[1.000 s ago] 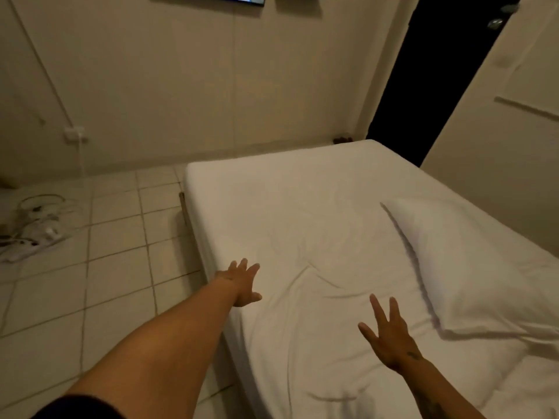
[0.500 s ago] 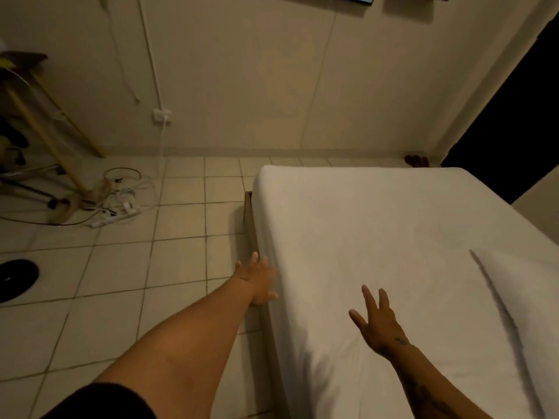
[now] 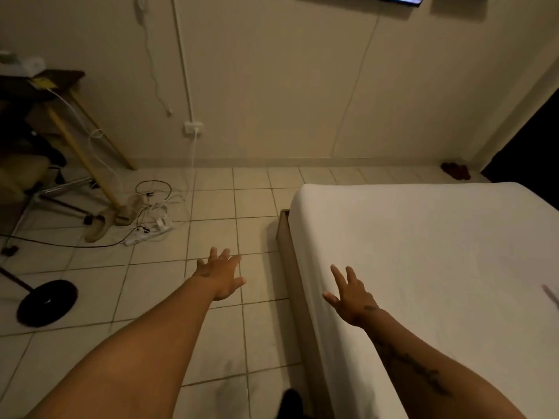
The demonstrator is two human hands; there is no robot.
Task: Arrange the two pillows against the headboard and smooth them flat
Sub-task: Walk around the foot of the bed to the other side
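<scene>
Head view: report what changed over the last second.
The view swung left: the pillow slid almost out of frame at the right edge, and the tiled floor, cables and desk came in. The left hand went from the mattress edge to over the floor. The right hand stays spread over the sheet. Both hands remain open, holding nothing.

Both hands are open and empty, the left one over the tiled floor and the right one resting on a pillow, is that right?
Not quite. In the head view the right hand lies on the bare white sheet near the bed's edge, not on a pillow. The rest stands: both hands are open and empty, and the left hand is over the tiled floor.
</scene>
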